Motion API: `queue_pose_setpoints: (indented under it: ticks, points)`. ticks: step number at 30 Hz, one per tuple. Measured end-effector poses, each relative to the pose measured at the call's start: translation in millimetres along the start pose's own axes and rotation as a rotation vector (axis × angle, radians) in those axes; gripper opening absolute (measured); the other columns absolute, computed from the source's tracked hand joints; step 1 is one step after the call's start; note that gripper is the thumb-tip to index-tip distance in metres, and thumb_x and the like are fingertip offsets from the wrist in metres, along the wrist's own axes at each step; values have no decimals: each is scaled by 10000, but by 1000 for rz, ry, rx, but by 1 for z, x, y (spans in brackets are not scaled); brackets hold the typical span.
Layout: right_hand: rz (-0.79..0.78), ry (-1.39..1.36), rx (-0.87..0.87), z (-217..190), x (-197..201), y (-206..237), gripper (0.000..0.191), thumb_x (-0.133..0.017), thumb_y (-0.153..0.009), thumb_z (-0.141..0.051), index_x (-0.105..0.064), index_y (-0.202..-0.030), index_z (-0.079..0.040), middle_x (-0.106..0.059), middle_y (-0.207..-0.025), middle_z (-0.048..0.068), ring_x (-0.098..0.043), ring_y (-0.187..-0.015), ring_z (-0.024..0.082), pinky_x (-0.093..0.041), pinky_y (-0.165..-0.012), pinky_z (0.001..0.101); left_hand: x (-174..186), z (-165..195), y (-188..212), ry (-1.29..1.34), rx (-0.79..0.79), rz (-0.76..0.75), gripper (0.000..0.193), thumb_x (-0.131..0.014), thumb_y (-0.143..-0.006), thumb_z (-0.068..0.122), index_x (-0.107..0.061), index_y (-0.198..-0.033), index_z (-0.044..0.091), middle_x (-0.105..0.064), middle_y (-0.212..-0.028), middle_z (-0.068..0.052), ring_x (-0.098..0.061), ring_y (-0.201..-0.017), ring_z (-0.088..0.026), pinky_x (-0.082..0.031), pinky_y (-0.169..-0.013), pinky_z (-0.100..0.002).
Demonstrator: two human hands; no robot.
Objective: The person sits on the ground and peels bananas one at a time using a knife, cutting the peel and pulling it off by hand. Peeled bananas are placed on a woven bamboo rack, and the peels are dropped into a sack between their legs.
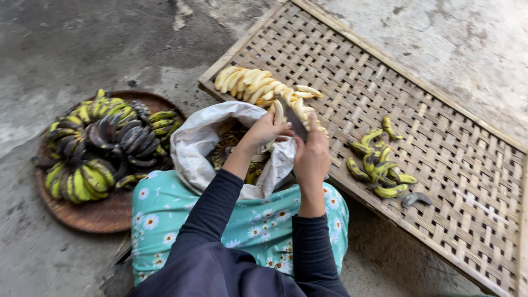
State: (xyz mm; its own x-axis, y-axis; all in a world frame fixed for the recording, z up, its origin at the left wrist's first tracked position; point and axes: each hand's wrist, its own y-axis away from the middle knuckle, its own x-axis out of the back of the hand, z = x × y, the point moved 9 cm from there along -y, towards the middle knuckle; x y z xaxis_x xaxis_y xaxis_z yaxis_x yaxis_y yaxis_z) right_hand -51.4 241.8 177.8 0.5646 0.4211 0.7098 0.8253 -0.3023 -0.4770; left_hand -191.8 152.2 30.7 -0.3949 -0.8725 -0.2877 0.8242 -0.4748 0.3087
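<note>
A: What are the 2 hands doing over the white sack (pixel 192 146)?

B: The left hand (pixel 267 131) is curled around a peeled banana (pixel 278 111), pale and bare, held just above the sack's far edge. The right hand (pixel 311 157) is clenched on the handle of a knife (pixel 293 119), whose blade rises between the 2 hands and lies against the fruit.

A: And the rest, taking the sack as the centre?

B: Beyond it, on the near corner of the woven bamboo tray (pixel 440 99), lies a row of peeled bananas (pixel 258 85). To its right on the same tray sits a small heap of green peels (pixel 379 165). To its left a round basket (pixel 99 214) carries bunches of unpeeled bananas (pixel 99 146), green-yellow and blackened. Below it is the person's flowered lap.

A: What could go wrong?

B: I'd judge the blade is the worry. It stands close to the left fingers, so a slip on the soft, slick fruit could nick them. A loose grip could also drop the banana into the sack among the peelings, or a hard press could snap it.
</note>
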Motion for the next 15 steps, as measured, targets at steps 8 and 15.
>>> queue_pose_setpoints:
  ticks: [8, 15]
  points:
    - [489, -243, -623, 194, 90, 25, 671, -662, -1008, -41, -338, -1592, -104, -643, -1005, 122, -638, -834, 195, -534, -736, 392, -47, 33, -135, -1078, -283, 343, 465, -747, -884, 236, -537, -1266, 74, -700, -1123, -177, -685, -1033, -384, -550, -832, -506]
    - [861, -514, -736, 256, 135, 72, 531, -583, -1073, -85, -348, -1548, -112, -626, -1043, 93, -599, -792, 140, -524, -618, 323, -239, -35, -110, -1234, -980, -91, 178, -683, -866, 108, -704, -1042, 123, -701, -1023, -87, -685, -980, -325, -553, -854, -467]
